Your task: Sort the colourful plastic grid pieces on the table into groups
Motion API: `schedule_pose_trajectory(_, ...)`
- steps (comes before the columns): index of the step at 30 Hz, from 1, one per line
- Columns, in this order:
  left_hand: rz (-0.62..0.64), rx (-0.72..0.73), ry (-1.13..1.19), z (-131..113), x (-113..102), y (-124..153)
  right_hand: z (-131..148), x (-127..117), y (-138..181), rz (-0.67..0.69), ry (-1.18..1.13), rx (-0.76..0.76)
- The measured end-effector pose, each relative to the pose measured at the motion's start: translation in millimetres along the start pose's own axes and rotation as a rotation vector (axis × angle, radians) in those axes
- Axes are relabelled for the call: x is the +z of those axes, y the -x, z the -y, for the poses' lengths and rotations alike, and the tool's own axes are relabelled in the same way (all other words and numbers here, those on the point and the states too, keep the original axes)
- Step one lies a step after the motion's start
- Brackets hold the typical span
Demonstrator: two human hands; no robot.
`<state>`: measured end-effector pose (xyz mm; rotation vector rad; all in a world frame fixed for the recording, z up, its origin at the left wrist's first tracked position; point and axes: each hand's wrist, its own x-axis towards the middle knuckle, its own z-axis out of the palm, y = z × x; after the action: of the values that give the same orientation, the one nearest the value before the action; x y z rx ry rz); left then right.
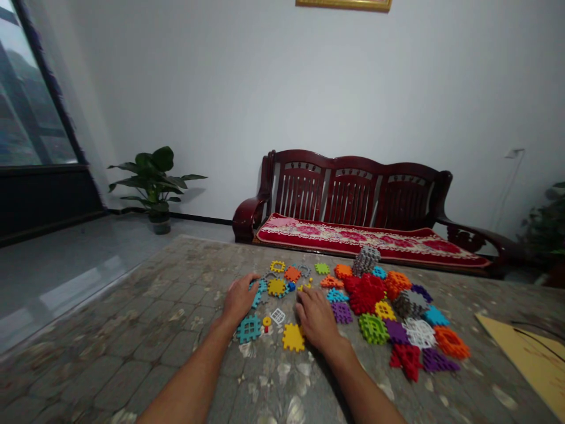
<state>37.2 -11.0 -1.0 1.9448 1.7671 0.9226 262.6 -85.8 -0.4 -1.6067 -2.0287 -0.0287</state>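
My left hand point(239, 300) rests at the left side of a group of interlocking plastic building pieces. Its thumb and forefinger are apart, at the edge of a light blue notched piece point(262, 286); I cannot make out a grip on it. My right hand point(316, 318) lies low over the table, fingers loosely spread, fingertips by a small yellow piece point(304, 287). Between the hands are a yellow gear-edged piece point(276, 287), an orange piece point(292, 274), a white window frame point(278, 316) and a yellow square point(293, 337). A teal window square point(249, 328) sits below my left hand.
Right of my right hand spreads a pile of stacked pieces, including red point(365, 293), green point(373, 328) and purple ones point(341, 312). A yellow board point(525, 359) lies at the right of the patterned tabletop point(176, 330). Behind stands a wooden bench point(353, 191).
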Motion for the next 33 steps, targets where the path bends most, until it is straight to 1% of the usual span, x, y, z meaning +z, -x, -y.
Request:
schedule_pose_trajectory(2, 0.001, 0.018, 0.008, 0.0, 0.0, -0.5, 1.1, -4.1, 0.5, 0.027, -0.026, -0.01)
schedule_pose_trajectory(4, 0.002, 0.028, 0.025, 0.5, 0.7, -1.2, 1.9, -7.9, -1.0, 0.036, -0.058, 0.013)
schedule_pose_trajectory(9, 0.034, 0.058, 0.139, 2.8, 4.0, -2.8, 0.3, -7.3, -9.2, -0.076, -0.126, 0.064)
schedule_pose_trajectory(13, 0.05, 0.041, 0.269, 3.5, 4.5, -3.9, -2.0, -2.4, -21.3, -0.087, -0.057, 0.063)
schedule_pose_trajectory(16, 0.069, 0.0, 0.275, 3.3, 4.1, -4.7, -4.1, -2.2, -37.0, -0.034, 0.095, 0.051)
schedule_pose_trajectory(19, 0.078, 0.002, 0.225, 3.1, 4.4, -5.2, -7.4, -4.7, -57.6, 0.061, 0.216, 0.099)
schedule_pose_trajectory(21, 0.08, 0.012, 0.183, 3.1, 4.7, -5.3, -9.9, -6.2, -71.7, 0.098, 0.239, 0.129)
schedule_pose_trajectory(25, 0.083, 0.013, 0.13, 3.1, 4.8, -5.1, -15.5, -5.4, -92.3, 0.131, 0.253, 0.165)
schedule_pose_trajectory(28, 0.076, 0.014, 0.121, 3.4, 5.0, -5.2, -20.0, -1.5, -96.7, 0.169, 0.253, 0.176)
schedule_pose_trajectory(33, 0.078, 0.001, 0.108, 1.4, 4.2, -5.1, -23.9, 5.7, -90.2, 0.192, 0.218, 0.16)
